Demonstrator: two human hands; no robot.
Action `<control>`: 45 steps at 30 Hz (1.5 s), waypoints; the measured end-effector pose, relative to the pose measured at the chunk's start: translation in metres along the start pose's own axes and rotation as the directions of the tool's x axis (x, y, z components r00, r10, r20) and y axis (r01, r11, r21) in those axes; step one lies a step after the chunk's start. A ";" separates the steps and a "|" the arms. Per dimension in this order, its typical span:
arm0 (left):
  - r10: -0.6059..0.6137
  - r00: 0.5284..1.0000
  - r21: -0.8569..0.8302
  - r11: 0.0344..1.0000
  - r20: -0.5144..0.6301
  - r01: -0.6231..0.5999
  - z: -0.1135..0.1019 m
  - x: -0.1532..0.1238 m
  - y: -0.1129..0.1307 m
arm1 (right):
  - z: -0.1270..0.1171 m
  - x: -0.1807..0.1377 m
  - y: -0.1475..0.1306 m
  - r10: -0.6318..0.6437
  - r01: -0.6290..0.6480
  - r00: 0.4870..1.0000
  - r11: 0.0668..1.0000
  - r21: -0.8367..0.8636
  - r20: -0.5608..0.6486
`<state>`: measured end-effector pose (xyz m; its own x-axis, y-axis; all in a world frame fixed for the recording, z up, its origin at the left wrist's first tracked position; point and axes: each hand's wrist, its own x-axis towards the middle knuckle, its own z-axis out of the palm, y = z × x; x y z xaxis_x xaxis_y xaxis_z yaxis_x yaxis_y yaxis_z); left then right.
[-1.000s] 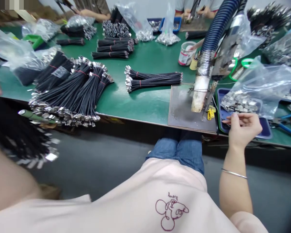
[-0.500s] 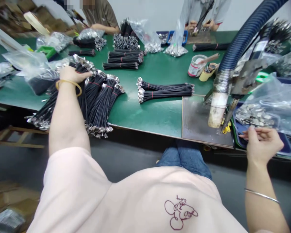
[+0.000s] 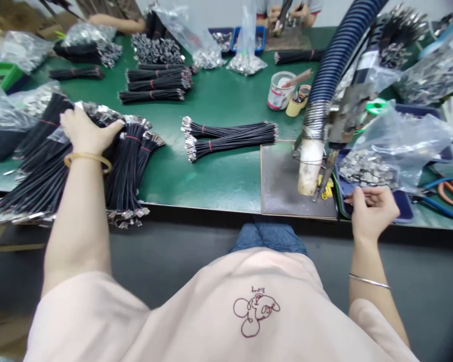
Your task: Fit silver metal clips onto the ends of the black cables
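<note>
- Where the green table point(image 3: 200, 186) is crossed from side to side, bundles of black cable are laid out; below its near edge a grey floor point(image 3: 196, 251) is seen.
- At the far side, another person's arm point(image 3: 117, 22) and a second person's hands point(image 3: 300, 12) are partly shown.
- To the right, a dark board point(image 3: 277, 181) is overhung by a ribbed blue hose point(image 3: 330, 60); a tub point(image 3: 275, 95) is placed behind the board.
- A pile of cable bundles point(image 3: 41, 173) with silver connector ends is heaped at the left, overhanging the near edge; two bundles point(image 3: 234, 145) are set apart at the centre.
- The left hand point(image 3: 83, 129) is laid over the pile, its thumb spread wide from the fingers; whether any cable is gripped cannot be told.
- The right hand point(image 3: 375, 208) is held half curled at a blue tray point(image 3: 405, 206) of silver pieces point(image 3: 366, 166), thumb near the forefinger; whether anything is pinched cannot be told.
- On the pink shirt point(image 3: 173, 322), a short word, seen upside down and seemingly "Disney", is set above a mouse-like line drawing point(image 3: 255, 314); the tub's label cannot be read.
</note>
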<state>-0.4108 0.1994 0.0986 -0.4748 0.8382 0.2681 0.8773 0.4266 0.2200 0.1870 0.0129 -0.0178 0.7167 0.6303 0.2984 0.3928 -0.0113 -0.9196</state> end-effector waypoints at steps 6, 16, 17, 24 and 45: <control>0.771 0.633 -0.181 0.635 0.077 -0.751 0.030 -0.106 0.133 | -0.005 -0.002 0.004 -0.044 0.040 0.998 0.996 0.077 0.047; 0.545 0.800 -0.140 0.838 0.251 -0.528 0.094 -0.154 0.192 | -0.019 -0.008 0.004 -0.064 0.053 0.994 0.991 0.123 0.084; 0.533 0.813 -0.146 0.846 0.235 -0.513 0.089 -0.161 0.185 | -0.021 -0.009 0.005 -0.072 0.061 0.994 0.990 0.123 0.086; 0.683 0.692 -0.143 0.728 0.232 -0.671 0.056 -0.237 0.148 | -0.026 -0.009 0.008 -0.096 0.069 0.987 0.978 0.197 0.128; 0.393 0.793 -0.421 0.886 0.466 -0.191 0.001 -0.323 0.094 | -0.013 -0.110 -0.041 -0.100 -0.343 0.232 0.922 0.178 0.967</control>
<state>-0.1751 -0.0307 0.0315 0.0007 0.9904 -0.1383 0.8390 0.0746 0.5390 0.1000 -0.0659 -0.0093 -0.4306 0.8985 -0.0859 0.0136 -0.0886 -0.9960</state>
